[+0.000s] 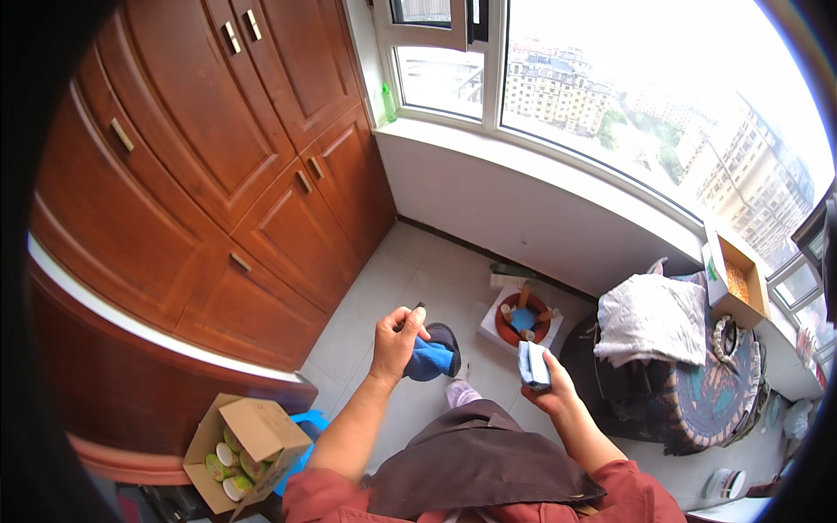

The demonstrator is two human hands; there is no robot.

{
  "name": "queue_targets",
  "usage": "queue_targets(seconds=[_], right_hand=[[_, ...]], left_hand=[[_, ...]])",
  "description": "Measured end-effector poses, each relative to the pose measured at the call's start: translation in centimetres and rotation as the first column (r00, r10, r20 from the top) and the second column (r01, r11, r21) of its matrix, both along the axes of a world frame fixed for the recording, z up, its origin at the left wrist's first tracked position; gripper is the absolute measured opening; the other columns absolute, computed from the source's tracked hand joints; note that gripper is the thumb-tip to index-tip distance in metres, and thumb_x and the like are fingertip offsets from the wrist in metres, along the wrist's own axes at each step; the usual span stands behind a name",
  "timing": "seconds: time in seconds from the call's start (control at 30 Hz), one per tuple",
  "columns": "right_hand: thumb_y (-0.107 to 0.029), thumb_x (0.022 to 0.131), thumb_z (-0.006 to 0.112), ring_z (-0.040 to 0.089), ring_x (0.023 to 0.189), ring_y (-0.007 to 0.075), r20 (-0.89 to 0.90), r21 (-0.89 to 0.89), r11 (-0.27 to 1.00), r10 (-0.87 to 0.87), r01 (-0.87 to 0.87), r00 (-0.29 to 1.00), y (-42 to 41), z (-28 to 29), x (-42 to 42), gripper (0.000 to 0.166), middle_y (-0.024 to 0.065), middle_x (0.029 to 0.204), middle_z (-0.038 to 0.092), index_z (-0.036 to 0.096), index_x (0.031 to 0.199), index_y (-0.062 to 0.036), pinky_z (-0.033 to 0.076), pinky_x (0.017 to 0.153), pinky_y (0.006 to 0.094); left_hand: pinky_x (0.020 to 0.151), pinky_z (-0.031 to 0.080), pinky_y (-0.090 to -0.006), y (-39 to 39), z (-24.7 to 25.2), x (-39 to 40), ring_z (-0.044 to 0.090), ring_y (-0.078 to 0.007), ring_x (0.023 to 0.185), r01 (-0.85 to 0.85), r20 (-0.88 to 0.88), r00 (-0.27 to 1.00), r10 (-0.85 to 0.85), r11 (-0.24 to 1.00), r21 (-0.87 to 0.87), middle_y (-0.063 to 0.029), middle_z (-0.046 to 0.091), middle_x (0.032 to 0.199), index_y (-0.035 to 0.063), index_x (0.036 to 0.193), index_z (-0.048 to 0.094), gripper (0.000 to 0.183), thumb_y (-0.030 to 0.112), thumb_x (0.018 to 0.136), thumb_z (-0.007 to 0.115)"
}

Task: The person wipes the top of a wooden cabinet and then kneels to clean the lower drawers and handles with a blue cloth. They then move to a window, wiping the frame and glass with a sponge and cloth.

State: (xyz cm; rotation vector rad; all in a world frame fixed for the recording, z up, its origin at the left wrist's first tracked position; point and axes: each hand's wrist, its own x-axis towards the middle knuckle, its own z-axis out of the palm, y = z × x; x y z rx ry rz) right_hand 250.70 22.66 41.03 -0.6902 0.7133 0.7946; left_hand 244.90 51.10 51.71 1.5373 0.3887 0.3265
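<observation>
My left hand (397,343), fingers pinched together, grips a bright blue cloth (431,361) that hangs below the fingers. A small dark tip sticks out above the thumb; whether it belongs to the cloth is unclear. Directly behind the cloth is a dark slipper (443,336) at floor level. To the right, my right hand (554,387) holds a folded pale blue cloth (534,366) upright between thumb and fingers. Past that cloth, an upturned red stool (505,332) with wooden legs rests on a white slab (487,325).
Brown wooden cabinets (268,196) line the left. An open carton (203,451) of green-and-white tubs stands beside a blue container (307,425). At right, a grey cloth (647,320) drapes over a patterned cover (706,392). A shallow box (752,301) sits on the windowsill (523,157).
</observation>
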Motion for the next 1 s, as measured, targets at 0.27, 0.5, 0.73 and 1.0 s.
queue_targets(seconds=[0.27,0.5,0.73,1.0], right_hand=[[-0.033,0.088,0.055,0.056,0.095,0.0223,0.198,0.030,0.999,0.012,-0.018,0.980,16.2,5.3,20.1,0.033,0.0047,0.105,0.058,0.051,0.114,-0.0114,0.044,0.084,0.0443],[-0.033,0.091,0.052,0.055,0.099,0.0238,0.246,0.176,0.984,-0.025,-0.019,0.969,25.3,8.0,31.6,0.033,0.0063,0.109,0.058,0.054,0.115,-0.0106,0.042,0.087,0.0440],[-0.033,0.093,0.045,0.059,0.092,0.0244,0.418,-0.116,0.947,-0.227,0.300,0.880,25.3,1.4,38.2,0.037,0.0105,0.103,0.059,0.050,0.115,-0.0029,0.047,0.080,0.0414],[-0.029,0.094,0.042,0.059,0.088,0.0227,0.446,-0.156,0.888,-0.328,0.433,0.833,27.5,2.6,42.8,0.033,0.0102,0.100,0.059,0.050,0.112,-0.0020,0.050,0.078,0.0391]], left_hand=[[0.057,0.042,-0.0203,12.6,0.7,16.4,0.052,-0.0049,0.059,-0.064,-0.036,0.997,0.064,0.998,0.000,0.0018,0.054,0.061,0.0081,0.064,0.048,0.024,0.011,0.081,0.065],[0.064,0.038,-0.0216,21.5,2.9,34.4,0.052,-0.0068,0.065,0.145,-0.021,0.989,-0.144,0.986,0.080,-0.0013,0.056,0.062,0.0057,0.081,0.059,0.021,0.025,0.088,0.058],[0.068,0.049,-0.0234,24.5,8.3,56.1,0.058,-0.0113,0.076,0.547,0.107,0.834,-0.541,0.789,-0.279,-0.0094,0.059,0.097,0.0009,0.133,0.031,0.055,0.020,0.088,0.055],[0.079,0.054,-0.0327,22.8,9.9,70.3,0.063,-0.0208,0.088,0.588,0.416,0.721,-0.554,0.170,-0.791,-0.0120,0.059,0.101,-0.0019,0.114,0.048,0.035,0.017,0.085,0.055]])
